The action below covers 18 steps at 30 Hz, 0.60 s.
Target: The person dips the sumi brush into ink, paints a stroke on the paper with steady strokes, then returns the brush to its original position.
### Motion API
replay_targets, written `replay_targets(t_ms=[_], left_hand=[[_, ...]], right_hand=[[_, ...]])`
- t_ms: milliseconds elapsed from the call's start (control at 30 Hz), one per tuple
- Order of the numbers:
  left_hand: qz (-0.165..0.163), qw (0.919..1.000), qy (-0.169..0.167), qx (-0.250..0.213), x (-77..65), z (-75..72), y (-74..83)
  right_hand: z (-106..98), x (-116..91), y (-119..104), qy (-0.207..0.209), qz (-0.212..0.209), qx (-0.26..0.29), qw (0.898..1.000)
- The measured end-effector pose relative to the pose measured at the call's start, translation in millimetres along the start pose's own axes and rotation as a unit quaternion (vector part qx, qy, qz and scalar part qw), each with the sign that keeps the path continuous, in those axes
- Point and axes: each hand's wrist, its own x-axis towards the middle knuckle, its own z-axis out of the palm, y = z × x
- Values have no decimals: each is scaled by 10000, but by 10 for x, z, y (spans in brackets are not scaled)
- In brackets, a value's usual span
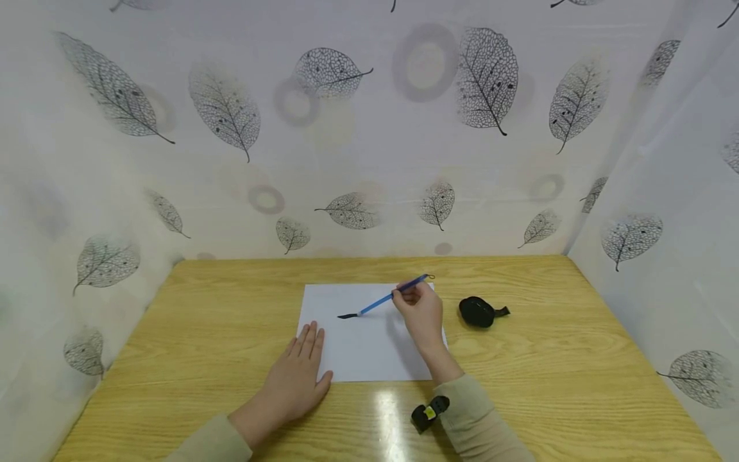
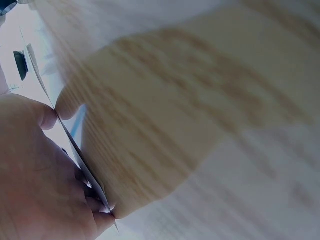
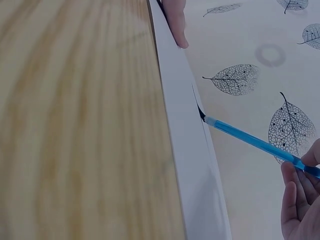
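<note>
A sheet of white paper (image 1: 369,359) lies on the wooden table. In the head view my right hand (image 1: 424,317) pinches a blue-handled paintbrush (image 1: 378,303) partway up its shaft, slanted with the looped end up to the right. The dark bristles (image 3: 201,115) point down at the paper, and a thin dark line runs on from the tip in the right wrist view. My left hand (image 1: 294,382) rests flat across the paper's left edge, fingers straight. In the left wrist view the left hand (image 2: 45,175) lies along the sheet's edge.
Right of the paper sits a black rounded object (image 1: 478,312) with a short tail. A small black device (image 1: 430,414) with a yellow label is at the right cuff. Pale leaf-print curtains (image 1: 369,147) enclose the table (image 1: 219,308) at the back and sides.
</note>
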Motion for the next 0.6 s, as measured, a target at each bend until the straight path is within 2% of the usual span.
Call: replay_targets(t_ms=[600], left_hand=[[56, 9999, 101, -57, -13, -9, 8]], right_hand=[[-161, 35, 82, 213, -25, -139, 9997]])
